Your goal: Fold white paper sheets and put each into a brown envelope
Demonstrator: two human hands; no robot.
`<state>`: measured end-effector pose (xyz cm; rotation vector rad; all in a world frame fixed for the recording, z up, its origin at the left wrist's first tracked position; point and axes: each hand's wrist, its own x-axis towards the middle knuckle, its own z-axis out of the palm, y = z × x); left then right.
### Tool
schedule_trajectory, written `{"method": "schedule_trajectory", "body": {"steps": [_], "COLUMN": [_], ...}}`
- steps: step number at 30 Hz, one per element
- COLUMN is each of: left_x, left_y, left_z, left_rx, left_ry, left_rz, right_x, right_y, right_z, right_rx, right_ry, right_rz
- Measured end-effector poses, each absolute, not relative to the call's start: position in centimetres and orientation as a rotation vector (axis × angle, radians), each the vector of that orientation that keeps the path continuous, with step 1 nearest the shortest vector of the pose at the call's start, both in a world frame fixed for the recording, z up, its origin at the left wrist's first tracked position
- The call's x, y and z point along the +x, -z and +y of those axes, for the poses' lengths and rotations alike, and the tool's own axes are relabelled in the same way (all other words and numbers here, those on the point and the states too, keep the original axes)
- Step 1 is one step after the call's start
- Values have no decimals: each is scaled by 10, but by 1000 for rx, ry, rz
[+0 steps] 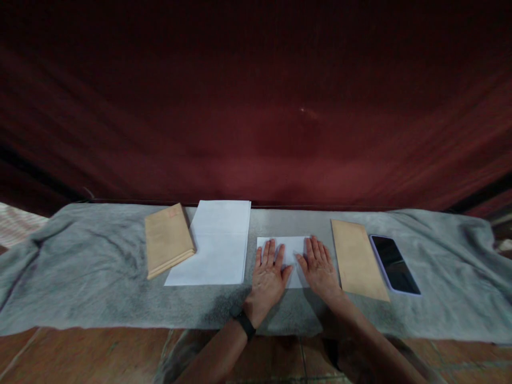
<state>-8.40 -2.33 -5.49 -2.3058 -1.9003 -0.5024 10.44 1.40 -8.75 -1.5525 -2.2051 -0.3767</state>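
A small folded white sheet lies on the grey cloth in front of me. My left hand rests flat on its left part, fingers stretched out. My right hand lies flat on its right part, fingers also extended. Neither hand holds anything. A black band is on my left wrist. To the left of the hands lies a stack of white paper. A single brown envelope lies just right of my right hand.
A stack of brown envelopes sits at the left of the white stack. A dark phone lies face up right of the single envelope. A dark red curtain hangs behind the table. Tiled floor shows below.
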Motion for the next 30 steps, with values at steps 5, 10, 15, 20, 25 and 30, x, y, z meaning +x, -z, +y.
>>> {"method": "schedule_trajectory", "body": {"steps": [5,10,15,20,25,30], "left_x": [-85,-84,-86,-93,-101,-106], "left_y": [53,57,65,71,72,70], "left_z": [-25,-24,-22,-19,-19,-20], "left_rx": [-2323,-2310,-2251,-2182,-2155,-2174], "left_ry": [495,469,479,486,548,524], "left_rz": [-1886,-1887,-1922,-2023,-2038,-2028], "right_x": [105,88,82,94,103,109], "right_y": [86,80,81,84,86,88], "right_z": [12,6,-2,-4,-4,-5], "right_rx": [-1591,-1446,-1383,-1431,-1480,-1552], "right_ry": [415,276,260,324,331,288], "right_rz": [-2111,-2225,-2331,-2293,-2246,-2236]}}
